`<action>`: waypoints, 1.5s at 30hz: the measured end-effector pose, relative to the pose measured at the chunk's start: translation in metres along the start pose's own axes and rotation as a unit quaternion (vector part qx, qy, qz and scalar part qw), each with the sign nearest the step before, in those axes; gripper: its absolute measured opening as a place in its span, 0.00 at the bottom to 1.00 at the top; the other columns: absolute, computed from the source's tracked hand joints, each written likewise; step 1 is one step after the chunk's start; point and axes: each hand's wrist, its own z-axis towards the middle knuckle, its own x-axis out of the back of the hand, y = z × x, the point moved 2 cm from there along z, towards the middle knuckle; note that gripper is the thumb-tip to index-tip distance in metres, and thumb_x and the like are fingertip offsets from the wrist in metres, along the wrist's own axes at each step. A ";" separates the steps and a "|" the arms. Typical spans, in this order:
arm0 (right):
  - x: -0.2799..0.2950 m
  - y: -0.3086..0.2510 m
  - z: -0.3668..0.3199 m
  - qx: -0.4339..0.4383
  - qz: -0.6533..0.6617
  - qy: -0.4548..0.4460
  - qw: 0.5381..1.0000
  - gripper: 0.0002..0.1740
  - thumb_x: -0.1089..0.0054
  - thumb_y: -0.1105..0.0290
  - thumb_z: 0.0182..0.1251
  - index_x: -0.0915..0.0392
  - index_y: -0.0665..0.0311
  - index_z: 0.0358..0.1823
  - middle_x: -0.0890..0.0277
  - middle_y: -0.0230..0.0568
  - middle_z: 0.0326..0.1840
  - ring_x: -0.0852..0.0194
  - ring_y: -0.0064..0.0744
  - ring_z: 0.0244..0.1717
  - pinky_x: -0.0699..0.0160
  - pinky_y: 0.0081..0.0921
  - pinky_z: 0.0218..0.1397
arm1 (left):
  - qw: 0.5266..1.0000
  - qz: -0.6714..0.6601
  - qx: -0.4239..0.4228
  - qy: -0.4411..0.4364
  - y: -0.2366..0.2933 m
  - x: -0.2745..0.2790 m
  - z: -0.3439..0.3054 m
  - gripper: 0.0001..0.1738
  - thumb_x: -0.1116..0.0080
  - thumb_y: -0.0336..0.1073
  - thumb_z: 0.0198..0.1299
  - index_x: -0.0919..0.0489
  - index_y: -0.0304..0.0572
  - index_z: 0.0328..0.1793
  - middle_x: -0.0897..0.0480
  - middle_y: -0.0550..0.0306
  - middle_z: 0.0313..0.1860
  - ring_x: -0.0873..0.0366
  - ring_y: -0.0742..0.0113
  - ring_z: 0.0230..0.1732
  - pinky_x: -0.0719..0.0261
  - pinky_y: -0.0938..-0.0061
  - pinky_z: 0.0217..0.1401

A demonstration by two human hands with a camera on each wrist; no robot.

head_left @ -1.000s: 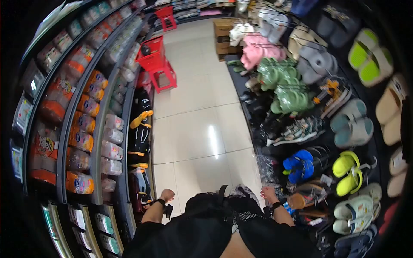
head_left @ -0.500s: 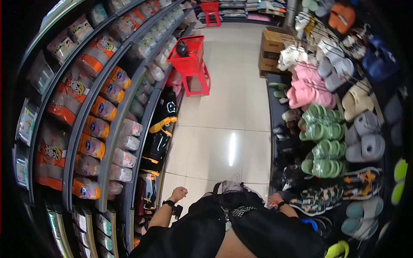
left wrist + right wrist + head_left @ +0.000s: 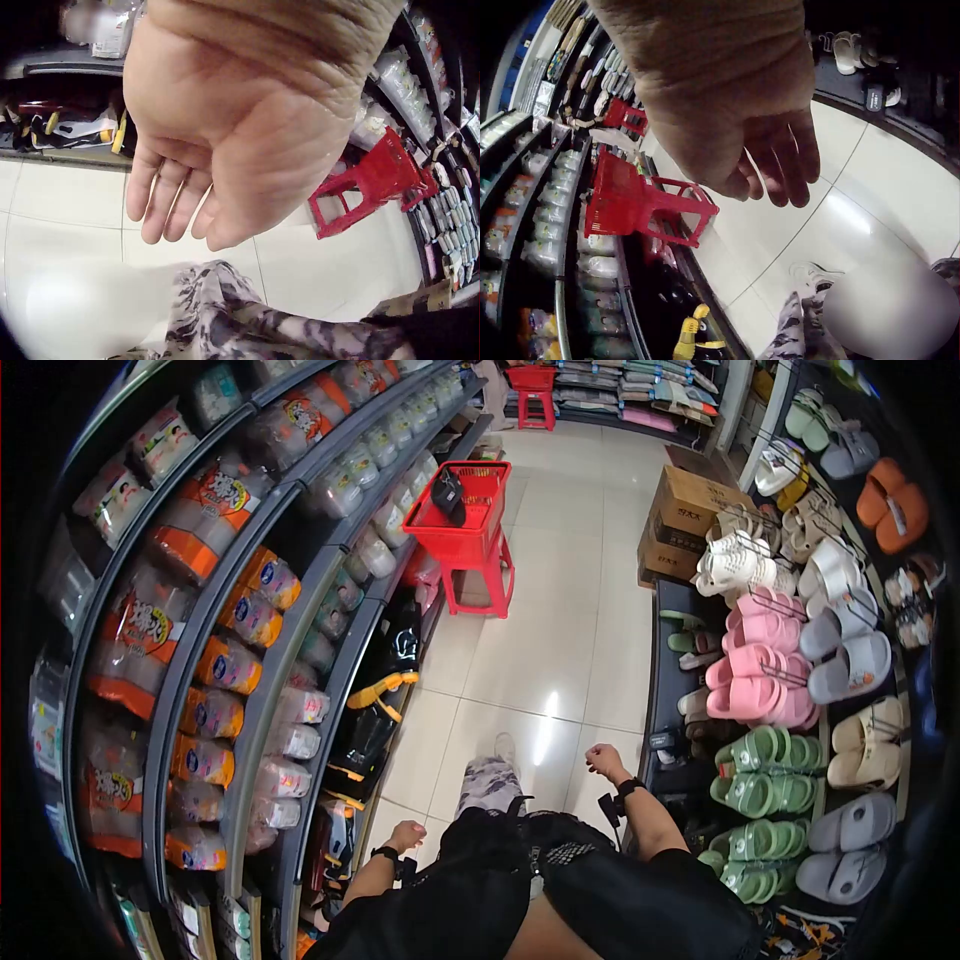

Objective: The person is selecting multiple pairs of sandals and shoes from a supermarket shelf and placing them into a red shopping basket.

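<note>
Black boots to the left, green slippers to the right!
And here are the boots, glossy black with bright yellow-orange parts, sitting in a row on the low shelf beside the pale floor; how each one stands is hard to tell. Over across the floor, the green slippers, rounded and broad-strapped, packed tightly together in two bunches, one just nearer the person than the other.

Two red stools, one red basket on the nearer, two stacked cardboard boxes, one orange slipper pair, two hands; wrapped packs, green slippers too overlapped to count.
</note>
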 end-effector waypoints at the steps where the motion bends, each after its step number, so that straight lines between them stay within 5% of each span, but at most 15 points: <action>1: -0.005 -0.006 0.020 0.011 -0.016 -0.024 1.000 0.10 0.48 0.66 0.53 0.24 0.66 0.31 0.23 0.39 0.24 0.23 0.29 0.20 0.29 0.22 0.19 | 1.000 -0.022 0.001 0.004 0.006 0.014 0.020 0.09 0.46 0.36 0.47 0.22 0.39 0.32 0.22 0.58 0.24 0.21 0.69 0.25 0.26 0.76 0.22; 5: 0.011 -0.011 0.086 0.005 -0.151 -0.081 0.985 0.11 0.47 0.65 0.53 0.23 0.67 0.29 0.23 0.39 0.22 0.23 0.29 0.20 0.28 0.25 0.19 | 1.000 -0.021 0.018 0.010 0.069 0.073 0.105 0.06 0.45 0.35 0.47 0.22 0.41 0.28 0.21 0.58 0.24 0.21 0.69 0.24 0.26 0.76 0.22; 9: 0.052 -0.025 0.126 -0.214 -0.039 -0.054 0.975 0.10 0.48 0.68 0.53 0.24 0.69 0.28 0.23 0.42 0.22 0.23 0.32 0.19 0.29 0.26 0.17 | 1.000 0.009 -0.017 0.013 0.176 0.144 0.189 0.06 0.45 0.35 0.48 0.21 0.42 0.29 0.21 0.60 0.24 0.22 0.70 0.22 0.26 0.74 0.22; 11: 0.067 -0.058 0.142 -0.244 -0.021 -0.016 0.969 0.10 0.50 0.69 0.54 0.25 0.70 0.28 0.24 0.45 0.22 0.24 0.34 0.18 0.29 0.27 0.16 | 0.996 0.015 -0.080 0.048 0.239 0.175 0.223 0.07 0.46 0.35 0.48 0.21 0.41 0.27 0.21 0.59 0.22 0.23 0.70 0.21 0.26 0.74 0.22; 13: 0.075 -0.067 0.175 -0.175 0.061 0.038 0.982 0.10 0.50 0.71 0.55 0.25 0.72 0.25 0.23 0.46 0.22 0.24 0.34 0.18 0.28 0.26 0.17 | 0.977 0.112 -0.177 0.051 0.298 0.198 0.282 0.08 0.46 0.36 0.48 0.22 0.39 0.26 0.22 0.57 0.21 0.23 0.70 0.22 0.27 0.75 0.22; 17: 0.071 -0.143 0.230 -0.153 0.052 0.047 0.986 0.09 0.47 0.70 0.52 0.25 0.71 0.25 0.25 0.45 0.19 0.25 0.31 0.16 0.31 0.23 0.14 | 0.973 0.006 -0.231 0.009 0.448 0.220 0.311 0.10 0.47 0.37 0.49 0.22 0.37 0.29 0.22 0.58 0.20 0.24 0.71 0.22 0.27 0.76 0.23; 21: 0.076 -0.191 0.306 -0.119 0.025 -0.042 0.992 0.07 0.46 0.71 0.51 0.25 0.69 0.24 0.27 0.41 0.17 0.26 0.30 0.16 0.33 0.25 0.13 | 0.954 0.008 -0.301 -0.012 0.555 0.235 0.361 0.13 0.46 0.40 0.52 0.22 0.36 0.34 0.22 0.58 0.22 0.24 0.72 0.23 0.27 0.77 0.23; 23: 0.084 -0.164 0.376 -0.073 0.143 -0.113 0.981 0.08 0.57 0.68 0.52 0.29 0.62 0.22 0.28 0.44 0.20 0.31 0.40 0.13 0.41 0.29 0.09 | 0.934 0.053 -0.353 -0.001 0.609 0.247 0.377 0.13 0.46 0.40 0.52 0.22 0.37 0.34 0.22 0.58 0.23 0.24 0.73 0.23 0.28 0.78 0.22; 24: 0.090 -0.137 0.419 0.043 0.069 -0.161 0.984 0.09 0.58 0.67 0.52 0.31 0.61 0.20 0.29 0.45 0.19 0.32 0.41 0.13 0.42 0.29 0.09 | 0.937 0.052 -0.344 0.008 0.627 0.253 0.380 0.13 0.46 0.40 0.52 0.22 0.37 0.34 0.22 0.58 0.23 0.24 0.73 0.23 0.28 0.78 0.22; 26: 0.099 -0.159 0.457 0.017 0.057 -0.141 0.988 0.12 0.59 0.64 0.52 0.33 0.61 0.18 0.30 0.47 0.18 0.32 0.44 0.12 0.42 0.30 0.08 | 0.952 -0.019 -0.305 -0.025 0.666 0.269 0.387 0.12 0.46 0.40 0.52 0.22 0.37 0.34 0.22 0.59 0.23 0.24 0.73 0.24 0.27 0.78 0.24; 27: 0.112 -0.197 0.459 -0.127 0.112 -0.075 0.983 0.13 0.59 0.62 0.52 0.33 0.62 0.18 0.30 0.48 0.18 0.32 0.45 0.13 0.42 0.30 0.08 | 0.954 -0.018 -0.299 -0.020 0.689 0.284 0.394 0.12 0.46 0.40 0.52 0.22 0.37 0.34 0.22 0.59 0.23 0.24 0.73 0.24 0.27 0.78 0.24; 29: 0.137 -0.241 0.499 -0.148 0.142 -0.093 0.974 0.09 0.50 0.71 0.55 0.26 0.69 0.24 0.25 0.45 0.19 0.26 0.36 0.15 0.34 0.28 0.11 | 0.964 0.035 -0.265 -0.011 0.723 0.309 0.410 0.11 0.45 0.38 0.52 0.22 0.37 0.35 0.22 0.58 0.24 0.23 0.73 0.25 0.26 0.79 0.26; 36: 0.175 -0.436 0.612 0.021 -0.010 0.023 0.999 0.11 0.50 0.69 0.55 0.23 0.70 0.27 0.24 0.44 0.21 0.24 0.30 0.19 0.25 0.24 0.23 | 0.939 0.049 -0.306 0.150 0.819 0.379 0.495 0.16 0.42 0.36 0.47 0.23 0.34 0.41 0.21 0.49 0.30 0.23 0.66 0.32 0.25 0.75 0.39; 39: 0.158 -0.504 0.643 0.152 0.031 0.029 0.987 0.09 0.49 0.70 0.58 0.23 0.69 0.33 0.23 0.40 0.27 0.24 0.25 0.24 0.23 0.22 0.26 | 0.950 -0.136 -0.259 0.108 0.838 0.404 0.551 0.21 0.42 0.33 0.49 0.27 0.40 0.51 0.21 0.54 0.31 0.24 0.69 0.27 0.25 0.76 0.27; 45: 0.174 -0.551 0.639 0.118 -0.001 0.052 0.992 0.08 0.46 0.71 0.58 0.23 0.68 0.35 0.23 0.36 0.27 0.26 0.24 0.27 0.25 0.22 0.33 | 0.967 -0.176 -0.171 0.065 0.953 0.437 0.639 0.32 0.46 0.28 0.50 0.41 0.39 0.63 0.24 0.54 0.33 0.25 0.69 0.24 0.25 0.75 0.22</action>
